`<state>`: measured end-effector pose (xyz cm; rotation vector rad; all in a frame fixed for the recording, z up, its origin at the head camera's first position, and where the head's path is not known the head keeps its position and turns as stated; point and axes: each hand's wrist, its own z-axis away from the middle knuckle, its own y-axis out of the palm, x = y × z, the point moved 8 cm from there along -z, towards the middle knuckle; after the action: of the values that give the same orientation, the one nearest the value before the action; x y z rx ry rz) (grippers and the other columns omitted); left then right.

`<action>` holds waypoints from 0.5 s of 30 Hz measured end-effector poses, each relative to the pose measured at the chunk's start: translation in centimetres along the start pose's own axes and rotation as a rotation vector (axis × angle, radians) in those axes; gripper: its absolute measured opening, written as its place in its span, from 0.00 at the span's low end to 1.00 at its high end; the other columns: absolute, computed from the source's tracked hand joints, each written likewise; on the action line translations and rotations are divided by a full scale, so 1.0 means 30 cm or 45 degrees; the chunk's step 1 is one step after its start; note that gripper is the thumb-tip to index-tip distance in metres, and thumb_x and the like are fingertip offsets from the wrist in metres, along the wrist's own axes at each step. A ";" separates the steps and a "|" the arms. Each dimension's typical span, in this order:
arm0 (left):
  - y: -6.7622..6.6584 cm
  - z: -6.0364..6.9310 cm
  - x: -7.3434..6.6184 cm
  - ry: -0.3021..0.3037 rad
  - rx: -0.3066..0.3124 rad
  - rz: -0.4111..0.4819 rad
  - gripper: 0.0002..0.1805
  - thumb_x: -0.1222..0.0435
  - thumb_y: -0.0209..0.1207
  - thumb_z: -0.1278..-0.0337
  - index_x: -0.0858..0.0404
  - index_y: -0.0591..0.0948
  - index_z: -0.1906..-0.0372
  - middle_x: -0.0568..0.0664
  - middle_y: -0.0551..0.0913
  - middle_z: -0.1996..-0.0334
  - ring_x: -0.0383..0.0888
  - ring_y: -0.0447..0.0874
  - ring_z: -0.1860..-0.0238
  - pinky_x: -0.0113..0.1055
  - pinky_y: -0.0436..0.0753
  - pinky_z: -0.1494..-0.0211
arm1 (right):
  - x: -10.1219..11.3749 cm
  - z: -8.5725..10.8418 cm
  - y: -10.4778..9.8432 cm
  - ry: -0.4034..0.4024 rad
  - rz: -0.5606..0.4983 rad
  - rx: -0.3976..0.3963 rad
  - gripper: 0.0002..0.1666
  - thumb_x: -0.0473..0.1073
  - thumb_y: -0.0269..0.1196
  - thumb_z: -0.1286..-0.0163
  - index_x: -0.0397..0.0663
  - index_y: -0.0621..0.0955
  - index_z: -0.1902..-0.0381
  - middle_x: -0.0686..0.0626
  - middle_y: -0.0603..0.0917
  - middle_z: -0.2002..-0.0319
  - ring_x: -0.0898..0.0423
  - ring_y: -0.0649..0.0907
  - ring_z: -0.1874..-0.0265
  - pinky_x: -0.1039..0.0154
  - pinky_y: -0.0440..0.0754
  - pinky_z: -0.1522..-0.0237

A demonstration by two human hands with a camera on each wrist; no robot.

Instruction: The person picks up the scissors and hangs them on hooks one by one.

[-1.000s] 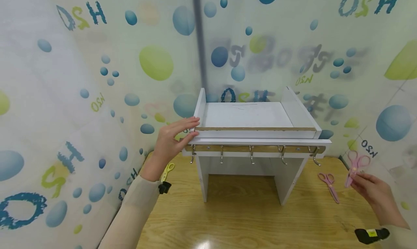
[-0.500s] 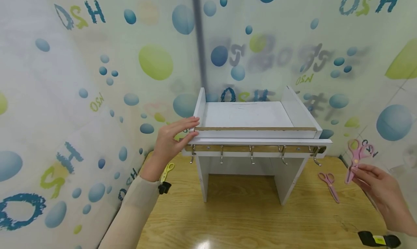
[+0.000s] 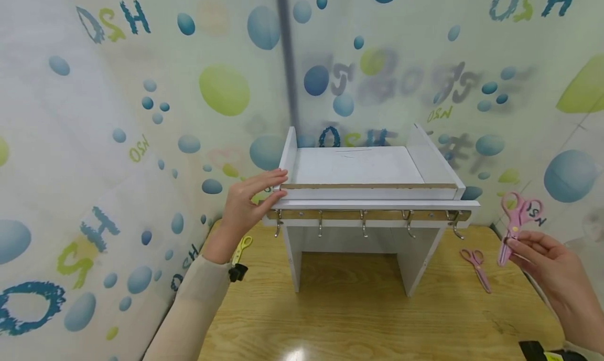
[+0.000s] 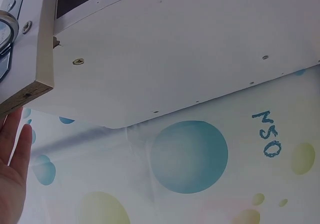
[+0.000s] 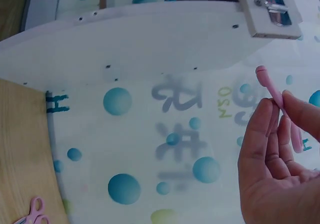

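Note:
A white wooden shelf unit [image 3: 368, 194] stands on the table, with a row of metal hooks [image 3: 364, 224] along its front rail. My left hand [image 3: 245, 201] rests against the unit's upper left corner, fingers nearly straight and thumb lower down. In the left wrist view, the fingertips of that hand [image 4: 12, 169] are by the board's end. On the right, my right hand [image 3: 557, 277] pinches pink scissors [image 3: 514, 224] between thumb and fingers, handles up, above the table. The right wrist view shows these scissors [image 5: 270, 86] edge-on, apart from the shelf unit.
A second pair of pink scissors [image 3: 477, 269] lies on the wooden table [image 3: 349, 324], right of the unit. Yellow scissors [image 3: 241, 248] lie at the left, partly hidden by my left wrist. Patterned sheeting [image 3: 226, 91] lines the walls behind and at both sides.
My right hand has raised the pink scissors slightly and shifted to the right, turning a little. My left hand stays at the shelf unit's corner.

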<state>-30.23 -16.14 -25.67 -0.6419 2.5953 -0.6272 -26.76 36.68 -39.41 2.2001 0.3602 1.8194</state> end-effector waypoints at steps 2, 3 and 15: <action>-0.001 0.000 0.001 -0.006 0.000 -0.005 0.19 0.70 0.72 0.50 0.63 0.87 0.50 0.56 0.87 0.47 0.51 0.86 0.44 0.29 0.79 0.36 | 0.009 0.010 0.018 -0.012 -0.002 0.027 0.18 0.25 0.52 0.27 0.47 0.84 0.55 0.54 0.90 0.62 0.63 0.89 0.62 0.71 0.87 0.62; -0.001 0.000 0.002 -0.008 0.001 -0.006 0.19 0.71 0.72 0.50 0.63 0.87 0.50 0.56 0.87 0.47 0.51 0.86 0.44 0.29 0.79 0.36 | 0.013 0.015 0.025 -0.017 0.005 0.034 0.18 0.24 0.52 0.27 0.47 0.84 0.55 0.54 0.90 0.62 0.63 0.89 0.62 0.71 0.87 0.62; 0.002 0.003 0.007 -0.028 0.025 -0.010 0.19 0.69 0.72 0.48 0.63 0.87 0.48 0.53 0.87 0.45 0.47 0.86 0.42 0.26 0.78 0.36 | 0.043 0.064 0.122 -0.040 0.298 0.126 0.16 0.26 0.53 0.26 0.49 0.81 0.52 0.57 0.87 0.63 0.62 0.85 0.67 0.72 0.85 0.65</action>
<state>-30.38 -16.23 -25.82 -0.6499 2.5640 -0.6441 -24.54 33.62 -37.27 2.4248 0.1966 1.9175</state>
